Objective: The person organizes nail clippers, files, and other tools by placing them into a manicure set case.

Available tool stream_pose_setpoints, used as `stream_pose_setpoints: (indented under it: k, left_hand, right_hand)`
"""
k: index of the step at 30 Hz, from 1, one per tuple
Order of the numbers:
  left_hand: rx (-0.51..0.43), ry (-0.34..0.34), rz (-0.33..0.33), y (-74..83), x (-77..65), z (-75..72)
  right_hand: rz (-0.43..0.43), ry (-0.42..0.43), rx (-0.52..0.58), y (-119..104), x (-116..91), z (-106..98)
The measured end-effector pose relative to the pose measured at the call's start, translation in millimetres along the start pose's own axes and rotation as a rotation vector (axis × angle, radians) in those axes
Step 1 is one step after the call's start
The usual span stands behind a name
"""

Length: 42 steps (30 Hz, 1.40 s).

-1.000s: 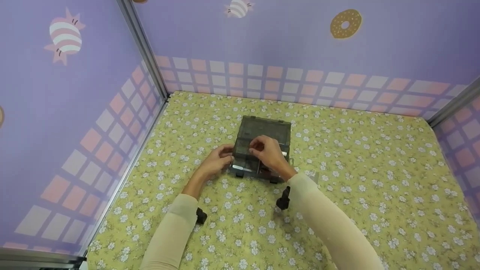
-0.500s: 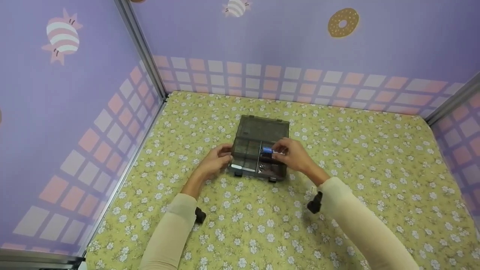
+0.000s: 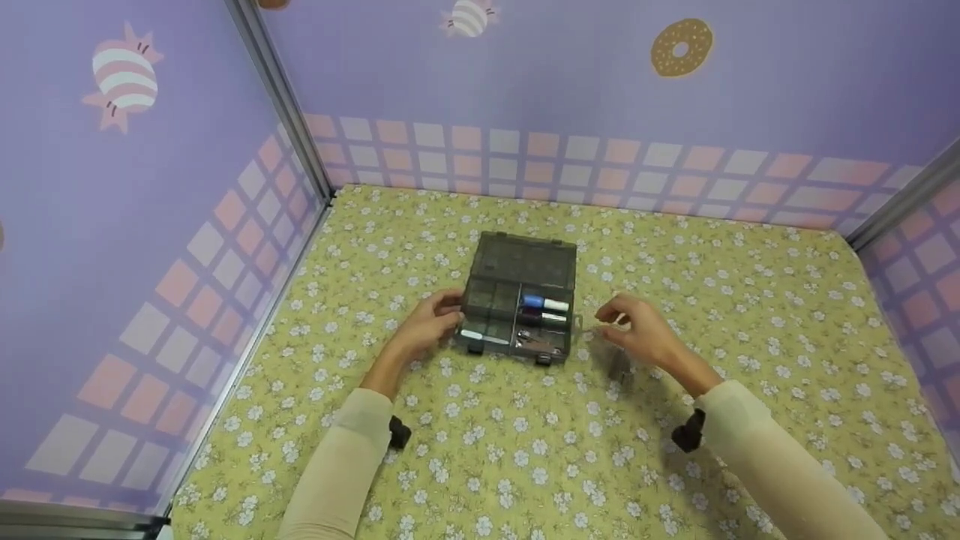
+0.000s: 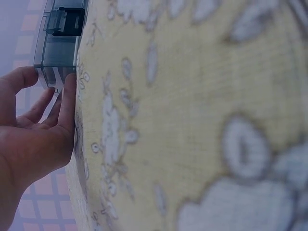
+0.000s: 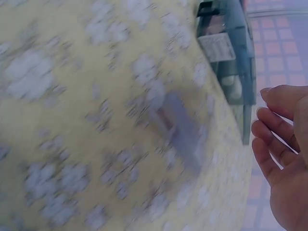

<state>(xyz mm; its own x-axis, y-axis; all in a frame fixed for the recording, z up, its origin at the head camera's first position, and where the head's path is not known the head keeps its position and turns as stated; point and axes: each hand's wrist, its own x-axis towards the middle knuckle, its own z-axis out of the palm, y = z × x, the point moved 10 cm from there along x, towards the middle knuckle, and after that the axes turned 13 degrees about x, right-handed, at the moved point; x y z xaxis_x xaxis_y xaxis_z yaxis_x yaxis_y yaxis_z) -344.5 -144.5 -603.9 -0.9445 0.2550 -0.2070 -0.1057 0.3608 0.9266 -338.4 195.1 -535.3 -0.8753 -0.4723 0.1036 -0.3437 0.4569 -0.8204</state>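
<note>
A dark translucent compartment box lies on the flowered cloth, its lid laid back. In its right middle compartment are a small blue bottle with a white cap and a dark bottle with a white cap. A slim white-handled tool lies at front left, and pinkish metal pieces fill the front right compartment. Fingertips of my left hand touch the box's left side. Off the right side hovers my right hand, fingers loosely bent and holding nothing.
A clear plastic piece lies on the cloth, below my right hand; it is blurred. A clear tab sticks out at the box's right side. Purple walls with metal corner posts enclose the table.
My right hand has moved from over the box to its right, letting go of the blue bottle, which now lies in the compartment. The left hand stays at the box's side.
</note>
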Motion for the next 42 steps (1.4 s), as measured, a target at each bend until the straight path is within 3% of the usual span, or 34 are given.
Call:
stream_pose_setpoints:
  k: [9,17,28,42]
  left_hand:
    - [-0.007,-0.003,-0.007,-0.7,0.8,1.0]
    - [-0.007,-0.003,0.0,-0.1,2.2,-0.6]
    - [-0.015,-0.002,-0.002,0.9,2.0,0.8]
    - [-0.007,0.0,0.003,0.3,0.1,0.1]
  right_hand:
    - [-0.056,-0.005,-0.036,21,-30,-7]
    - [-0.034,-0.004,-0.058,36,-48,-11]
    - [-0.014,-0.025,-0.11,43,-56,-10]
    - [-0.077,-0.086,-0.18,36,-62,-3]
